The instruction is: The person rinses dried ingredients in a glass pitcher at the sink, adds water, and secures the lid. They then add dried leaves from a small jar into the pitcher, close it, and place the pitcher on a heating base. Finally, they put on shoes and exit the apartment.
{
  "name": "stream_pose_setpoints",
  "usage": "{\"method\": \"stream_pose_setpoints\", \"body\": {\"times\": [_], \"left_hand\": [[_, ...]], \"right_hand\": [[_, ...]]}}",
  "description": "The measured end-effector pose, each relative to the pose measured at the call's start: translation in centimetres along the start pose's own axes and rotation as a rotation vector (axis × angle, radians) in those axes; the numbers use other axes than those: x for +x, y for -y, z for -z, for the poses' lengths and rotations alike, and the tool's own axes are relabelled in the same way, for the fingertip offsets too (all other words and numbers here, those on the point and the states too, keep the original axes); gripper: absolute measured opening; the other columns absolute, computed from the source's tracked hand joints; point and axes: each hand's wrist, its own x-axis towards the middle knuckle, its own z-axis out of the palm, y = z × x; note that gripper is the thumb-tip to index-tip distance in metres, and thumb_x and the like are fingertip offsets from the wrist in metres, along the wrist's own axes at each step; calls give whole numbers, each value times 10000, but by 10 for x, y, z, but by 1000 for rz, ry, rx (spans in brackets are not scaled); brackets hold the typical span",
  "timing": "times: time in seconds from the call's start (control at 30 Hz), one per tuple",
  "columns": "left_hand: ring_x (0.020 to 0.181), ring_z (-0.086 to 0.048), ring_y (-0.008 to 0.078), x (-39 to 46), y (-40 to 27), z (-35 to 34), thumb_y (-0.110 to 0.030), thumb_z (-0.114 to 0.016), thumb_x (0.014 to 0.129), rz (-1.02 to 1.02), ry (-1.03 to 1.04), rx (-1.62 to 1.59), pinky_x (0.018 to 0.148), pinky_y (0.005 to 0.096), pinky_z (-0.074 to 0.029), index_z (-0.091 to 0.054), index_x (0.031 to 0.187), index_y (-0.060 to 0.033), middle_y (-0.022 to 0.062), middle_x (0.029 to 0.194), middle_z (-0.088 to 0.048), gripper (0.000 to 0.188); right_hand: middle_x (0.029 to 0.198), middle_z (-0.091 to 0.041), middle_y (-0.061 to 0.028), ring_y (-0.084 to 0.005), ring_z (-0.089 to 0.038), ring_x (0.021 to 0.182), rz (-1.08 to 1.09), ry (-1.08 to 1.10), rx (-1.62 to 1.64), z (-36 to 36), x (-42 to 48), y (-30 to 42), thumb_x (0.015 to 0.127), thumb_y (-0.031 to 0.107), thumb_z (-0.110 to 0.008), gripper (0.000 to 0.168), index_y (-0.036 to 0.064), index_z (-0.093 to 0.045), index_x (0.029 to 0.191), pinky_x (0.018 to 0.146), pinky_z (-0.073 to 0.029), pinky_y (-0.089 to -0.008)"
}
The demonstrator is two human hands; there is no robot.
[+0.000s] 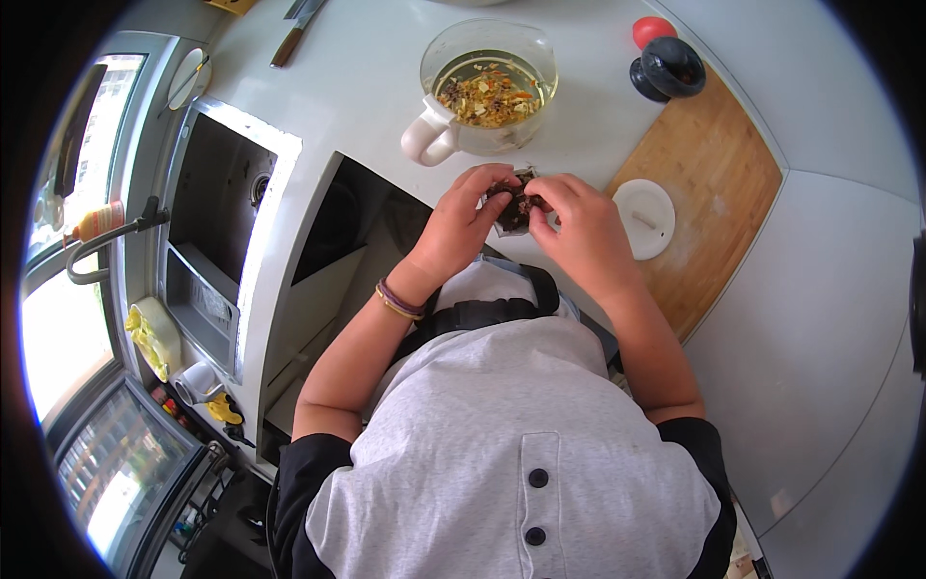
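My left hand (pixel 474 210) and my right hand (pixel 579 224) meet just past the counter's near edge. Between them is a clump of dark brown dried material (pixel 515 211), pinched by the fingers of both. Under it lies a small pale packet or tray (pixel 512 232), mostly covered by the clump and my fingers. Beyond my hands stands a clear glass jug (pixel 499 137) with a white handle (pixel 428 137). Pale liquid fills part of it, with many yellow, orange and dark dried pieces (pixel 492 100) in the liquid.
To the right, a wooden cutting board (pixel 712 166) carries a white round lid (pixel 644 235). A black stone-like footed bowl (pixel 673 69) and a red rounded thing (pixel 653 31) stand at its far end. A wood-handled knife (pixel 288 47) lies far left, beyond the sink (pixel 217 195).
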Motion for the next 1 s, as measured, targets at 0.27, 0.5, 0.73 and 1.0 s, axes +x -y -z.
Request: {"method": "stream_pose_setpoints", "body": {"times": [0.27, 0.5, 0.73, 1.0], "left_hand": [[1138, -594, 181, 0, 0, 1, -10, -554, 997, -25, 12, 28, 992, 314, -481, -561, 1302, -26, 95, 1225, -598, 305], [1130, -601, 187, -1, -7, -1, 8, -639, 943, 58, 9, -48, 968, 314, -512, -560, 1304, -34, 95, 1209, -591, 372], [1069, -616, 219, 2, -5, 1, -26, -653, 948, -32, -13, 100, 924, 330, -520, -561, 1269, -15, 105, 1156, -605, 334], [1022, -618, 218, 2, 0, -1, -21, -625, 962, -51, -39, 60, 888, 325, -518, -567, 1243, -7, 102, 1111, -612, 287]], "right_hand": [[973, -675, -134, -298, -690, 787, -149, 104, 163, 10, 4, -4, 847, 19, -673, 192, 51, -665, 1036, 679, -555, -374], [978, -682, -115, -242, -697, 778, -164, 110, 258, 13, 6, 0, 861, 0, -655, 213, 43, -687, 1067, 692, -564, -330], [976, -675, -111, -213, -695, 792, -149, 113, 301, 13, 9, -1, 860, -13, -650, 237, 36, -692, 1088, 687, -569, -306], [1002, -660, -107, -247, -694, 819, -163, 160, 211, 12, 8, 6, 835, 15, -710, 294, 53, -668, 1123, 719, -563, -334]]}}
